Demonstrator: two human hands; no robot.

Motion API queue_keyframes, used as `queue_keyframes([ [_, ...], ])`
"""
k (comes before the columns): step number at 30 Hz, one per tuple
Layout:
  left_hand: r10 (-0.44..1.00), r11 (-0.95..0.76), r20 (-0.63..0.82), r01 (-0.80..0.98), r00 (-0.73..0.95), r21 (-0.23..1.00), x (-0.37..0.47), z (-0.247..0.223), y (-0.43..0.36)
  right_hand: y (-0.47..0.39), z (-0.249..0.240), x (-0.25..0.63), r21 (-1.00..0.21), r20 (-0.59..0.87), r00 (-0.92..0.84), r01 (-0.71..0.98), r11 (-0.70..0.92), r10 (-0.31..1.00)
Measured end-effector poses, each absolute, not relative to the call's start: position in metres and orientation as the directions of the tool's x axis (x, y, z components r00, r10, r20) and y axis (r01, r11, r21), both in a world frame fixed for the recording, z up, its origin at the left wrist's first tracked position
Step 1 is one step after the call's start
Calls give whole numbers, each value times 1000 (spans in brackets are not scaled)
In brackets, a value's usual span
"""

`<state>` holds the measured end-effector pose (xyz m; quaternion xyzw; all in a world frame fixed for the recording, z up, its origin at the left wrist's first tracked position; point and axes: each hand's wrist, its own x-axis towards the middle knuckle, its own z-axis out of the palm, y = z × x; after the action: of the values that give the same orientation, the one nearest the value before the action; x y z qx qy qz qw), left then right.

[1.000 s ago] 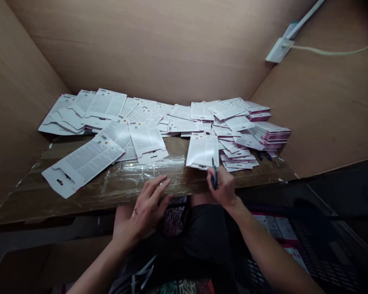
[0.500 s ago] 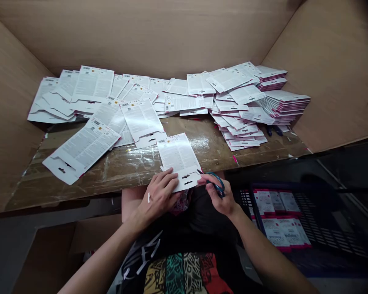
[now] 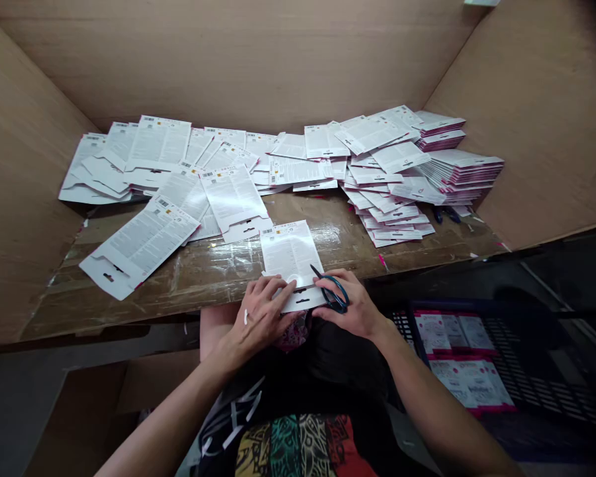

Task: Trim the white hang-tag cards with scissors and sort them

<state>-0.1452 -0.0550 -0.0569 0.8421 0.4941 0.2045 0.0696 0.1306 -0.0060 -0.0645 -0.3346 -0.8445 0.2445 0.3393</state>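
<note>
A white printed card packet (image 3: 292, 254) lies at the table's near edge, its slotted flap toward me and sticking out over the edge. My left hand (image 3: 259, 319) grips the packet's near left side, fingers on top and thumb low by the flap. A small white scrap sticks to the back of that hand. My right hand (image 3: 356, 310) is closed around blue-handled scissors (image 3: 334, 286), whose dark tip points up and left over the packet's right side. Its fingertips are at the packet's near right corner.
Similar packets (image 3: 238, 199) lie spread along the back and left. Neat stacks (image 3: 469, 173) stand at the right, with another blue-handled tool (image 3: 447, 214) beside them. Cardboard walls (image 3: 258, 59) enclose the table (image 3: 179, 278). A blue basket (image 3: 541, 371) holding packets sits below right.
The right hand has shifted its grip on the scissors and moved in toward the packet's near right corner. The scissor tip now lies further over the packet. The left hand keeps its hold.
</note>
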Motion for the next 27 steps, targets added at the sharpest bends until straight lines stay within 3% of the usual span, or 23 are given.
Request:
queue_keyframes([
  [7,886,-441,320,826,337,351,-138,-59,-43,1,-68,114,-660,350,-453,503,559,820],
  [10,907,-376,323,866,272,328,-135,-61,-36,6,-71,108,-604,369,-330,625,494,869],
  [13,879,-444,297,867,372,227,-137,-60,-32,11,-71,100,-501,406,-277,730,466,871],
  [15,841,-511,298,843,451,166,-141,-61,-34,9,-68,95,-518,394,-263,728,449,881],
  [18,778,-587,381,794,498,160,-146,-67,-47,-6,-62,89,-716,315,-130,617,326,940],
  [21,719,-625,525,753,455,204,-146,-69,-68,-28,-61,87,-962,57,-23,267,61,998],
  [23,707,-648,540,724,456,237,-146,-64,-75,-33,-62,90,-996,-79,-24,42,-78,997],
  [25,685,-696,516,671,515,255,-156,-53,-66,-15,-55,94,-998,-61,-12,1,-61,998],
  [27,693,-684,527,681,492,262,-177,-39,-36,30,-34,99,-989,102,26,112,98,994],
])
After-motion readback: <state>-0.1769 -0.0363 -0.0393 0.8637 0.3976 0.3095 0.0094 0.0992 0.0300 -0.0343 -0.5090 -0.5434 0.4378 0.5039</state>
